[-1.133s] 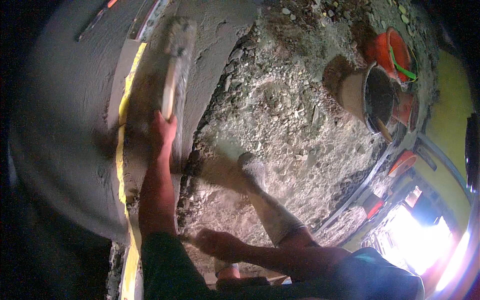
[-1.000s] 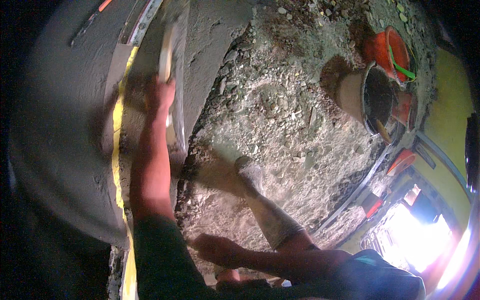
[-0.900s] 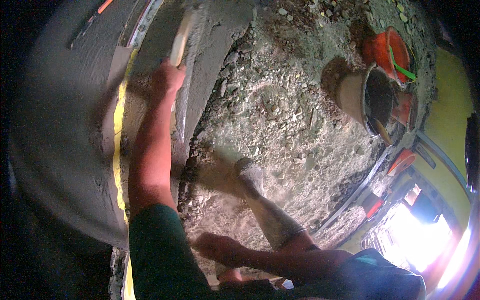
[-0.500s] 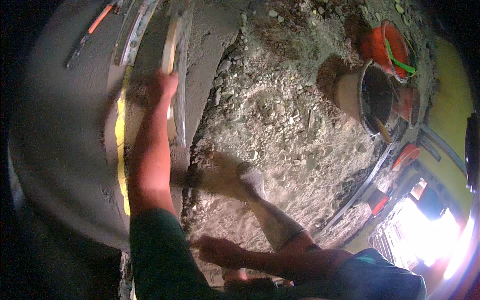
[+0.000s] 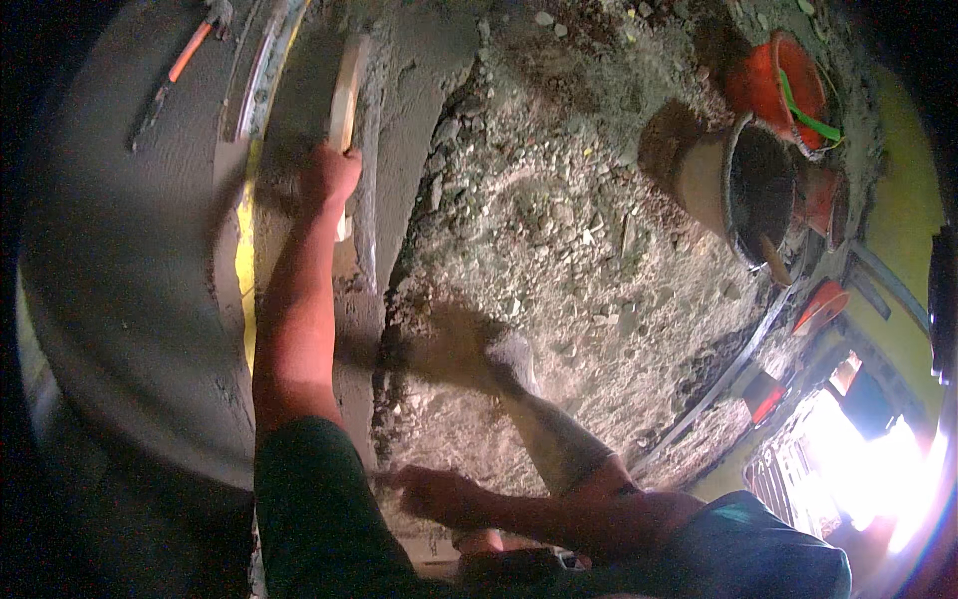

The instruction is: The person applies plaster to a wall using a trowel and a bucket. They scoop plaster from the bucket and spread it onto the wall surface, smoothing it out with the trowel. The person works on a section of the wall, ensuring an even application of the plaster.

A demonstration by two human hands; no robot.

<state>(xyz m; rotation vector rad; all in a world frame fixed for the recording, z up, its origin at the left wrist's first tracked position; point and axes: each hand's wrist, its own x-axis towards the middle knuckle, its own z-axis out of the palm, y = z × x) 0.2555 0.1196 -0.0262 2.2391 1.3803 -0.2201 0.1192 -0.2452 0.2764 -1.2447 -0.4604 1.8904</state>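
Note:
My left hand grips the pale wooden handle of a float, which lies along a band of wet grey mortar. Just left of it run a yellow strip and a metal bar. My right hand is low in the middle, over the dusty floor near my body, its fingertips in shadow; I cannot make out whether it holds anything. My leg stretches onto the rubble beside the mortar.
At right stand a dark bucket and an orange bucket on broken rubble, with more orange objects along a yellow wall. An orange-handled tool lies top left. Bright light enters at lower right.
My left hand and float moved up the band from about a second ago, shifting little in the last half second. The yellow strip shows shorter. My right hand stayed low.

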